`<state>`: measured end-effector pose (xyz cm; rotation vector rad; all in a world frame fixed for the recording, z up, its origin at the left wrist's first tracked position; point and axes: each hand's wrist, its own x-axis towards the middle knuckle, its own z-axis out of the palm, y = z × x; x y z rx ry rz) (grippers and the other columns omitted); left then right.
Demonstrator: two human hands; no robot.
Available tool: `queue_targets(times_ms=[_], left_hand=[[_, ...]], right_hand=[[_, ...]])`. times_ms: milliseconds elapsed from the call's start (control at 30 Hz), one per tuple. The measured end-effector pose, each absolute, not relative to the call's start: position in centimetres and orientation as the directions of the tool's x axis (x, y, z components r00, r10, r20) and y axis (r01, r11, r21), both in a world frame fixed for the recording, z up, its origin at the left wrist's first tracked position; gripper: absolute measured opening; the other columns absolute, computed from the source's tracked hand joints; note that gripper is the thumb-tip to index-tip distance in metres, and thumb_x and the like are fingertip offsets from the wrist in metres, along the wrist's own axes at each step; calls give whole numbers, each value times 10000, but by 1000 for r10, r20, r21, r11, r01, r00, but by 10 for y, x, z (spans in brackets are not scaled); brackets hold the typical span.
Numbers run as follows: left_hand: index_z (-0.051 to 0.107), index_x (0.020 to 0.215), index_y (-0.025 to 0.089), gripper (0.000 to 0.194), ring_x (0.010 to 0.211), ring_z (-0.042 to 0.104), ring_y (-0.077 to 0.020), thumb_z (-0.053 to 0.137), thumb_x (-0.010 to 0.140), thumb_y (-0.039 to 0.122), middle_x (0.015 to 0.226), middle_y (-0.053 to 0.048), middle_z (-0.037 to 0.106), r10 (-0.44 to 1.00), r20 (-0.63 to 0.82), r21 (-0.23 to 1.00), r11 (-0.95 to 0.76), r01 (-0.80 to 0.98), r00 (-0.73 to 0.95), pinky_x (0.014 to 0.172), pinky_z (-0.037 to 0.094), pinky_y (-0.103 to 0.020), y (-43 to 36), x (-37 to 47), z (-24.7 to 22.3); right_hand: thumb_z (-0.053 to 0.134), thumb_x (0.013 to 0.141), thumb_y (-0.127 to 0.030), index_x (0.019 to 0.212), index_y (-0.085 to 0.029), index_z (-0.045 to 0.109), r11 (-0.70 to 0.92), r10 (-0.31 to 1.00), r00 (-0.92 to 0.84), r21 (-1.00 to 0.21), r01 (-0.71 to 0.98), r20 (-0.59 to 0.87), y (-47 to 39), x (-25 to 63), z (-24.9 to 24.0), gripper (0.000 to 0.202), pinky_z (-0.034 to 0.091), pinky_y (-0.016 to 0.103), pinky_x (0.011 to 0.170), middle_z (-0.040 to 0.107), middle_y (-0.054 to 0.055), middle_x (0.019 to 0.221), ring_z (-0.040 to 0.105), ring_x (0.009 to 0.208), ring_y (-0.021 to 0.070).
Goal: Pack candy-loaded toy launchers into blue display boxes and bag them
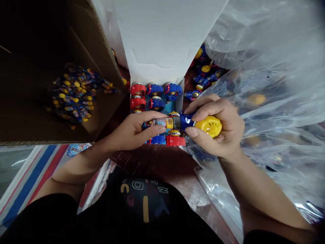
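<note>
My left hand (130,134) is closed round a small clear tube (160,123) with a printed label and a yellow band at its end. Fingers wrapped, my right hand (228,125) grips a blue toy with a round yellow head (209,126). The tube's yellow end meets the toy's grey neck (177,122); how far it sits inside is unclear. Both are held level above an open white box (162,66). Inside that box stand red toys (138,89) and blue toys (155,89) in rows, partly covered by my hands.
To the left, a deep cardboard carton (109,112) holds a heap of yellow-capped tubes (76,93). More blue and yellow toys (203,79) lie behind the box on the right. Clear plastic bags (274,78) spread across the right side. A striped woven sheet (38,176) lies lower left.
</note>
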<state>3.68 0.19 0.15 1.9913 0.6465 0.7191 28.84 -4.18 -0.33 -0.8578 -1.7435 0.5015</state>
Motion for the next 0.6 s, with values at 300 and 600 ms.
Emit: queue_targets(times_ms=[300, 600], left_hand=[[657, 1466, 233, 351, 890, 665, -173, 654, 1122, 303, 1006, -29, 737, 269, 658, 175, -963, 204, 704, 858, 565, -321, 25, 27, -18], [664, 1463, 230, 371, 1084, 722, -209, 653, 1121, 373, 1183, -70, 748, 475, 574, 437, -867, 241, 667, 1013, 616, -379, 29, 22, -20]], right_hand=[[734, 990, -614, 1257, -324, 649, -48, 994, -104, -999, -10, -46, -61, 293, -1, 404, 520, 251, 442, 686, 22, 1137, 629, 637, 108], [887, 907, -429, 1439, -415, 710, -8, 1000, 17, -964, 267, -3, -58, 316, 11, 561, 741, 344, 757, 811, 10, 1121, 811, 840, 182]])
